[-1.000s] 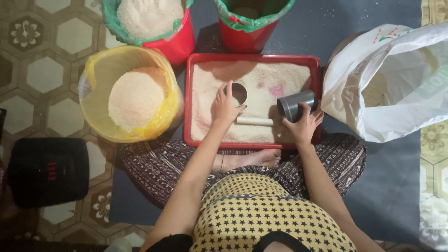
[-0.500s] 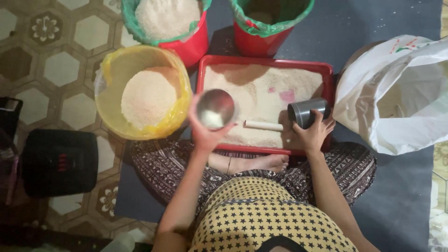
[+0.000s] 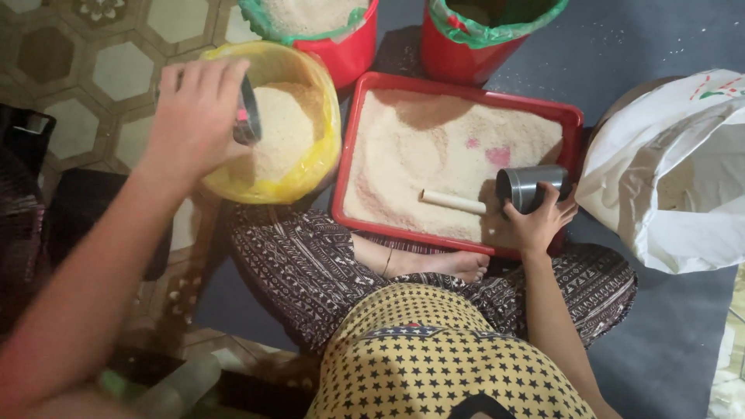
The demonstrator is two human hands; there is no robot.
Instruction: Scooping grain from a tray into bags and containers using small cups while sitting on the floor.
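A red tray (image 3: 570,116) of pale grain lies before the crossed legs, a small white stick (image 3: 453,202) resting in it. The right hand (image 3: 535,221) wraps a grey metal cup (image 3: 531,186) lying sideways at the tray's right side. The left hand (image 3: 194,116) grips a tilted steel cup (image 3: 247,116) over the yellow-lined bucket (image 3: 318,167) of grain; two red buckets (image 3: 353,46) stand beyond.

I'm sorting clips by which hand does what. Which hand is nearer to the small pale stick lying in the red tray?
Right. The right hand grips a grey cup in the red tray, just beside the stick. The left hand holds a metal cup over the yellow bowl, outside the tray.
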